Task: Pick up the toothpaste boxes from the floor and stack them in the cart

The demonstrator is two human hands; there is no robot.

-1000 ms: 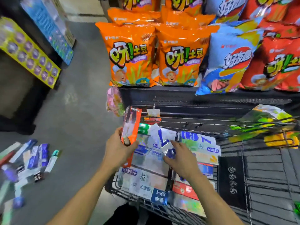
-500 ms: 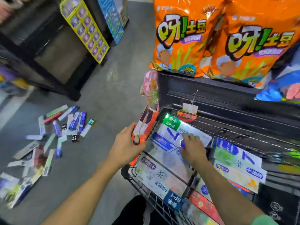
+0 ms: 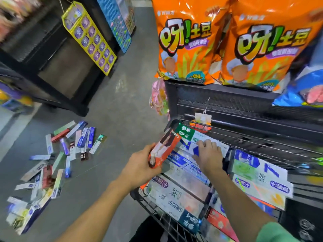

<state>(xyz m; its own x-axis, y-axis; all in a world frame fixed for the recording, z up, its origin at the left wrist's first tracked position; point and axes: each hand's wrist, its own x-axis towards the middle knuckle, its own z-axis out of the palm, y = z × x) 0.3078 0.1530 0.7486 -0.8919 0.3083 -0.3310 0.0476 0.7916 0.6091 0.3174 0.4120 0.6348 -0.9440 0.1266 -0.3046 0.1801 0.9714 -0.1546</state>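
Big orange snack bags fill the shelf ahead, with a dark shelving unit off to the left across the grey concrete floor.

My black wire cart sits right under me against the shelf. It's already carrying a fair layer of long white, blue and green toothpaste boxes lying flat side by side, plus a second group toward the right side.

Scattered pile of toothpaste boxes is still on the floor to my left, well apart from the cart. Looks like a few dozen, too blurred at the near end to count.

Progress call: maybe half done. The cart has one solid layer started and the floor pile is still large. Several more trips left.

My left hand grips a long orange-red cardboard toothpaste box, tilted, its far end over the cart's left rim. Not placed yet.

My right hand lies flat, fingers relaxed, pressing on a white box with a green end at the far left corner of the cart, holding nothing.

Next, as I judge it: slot the orange-red box in beside the row, then go back to the floor.
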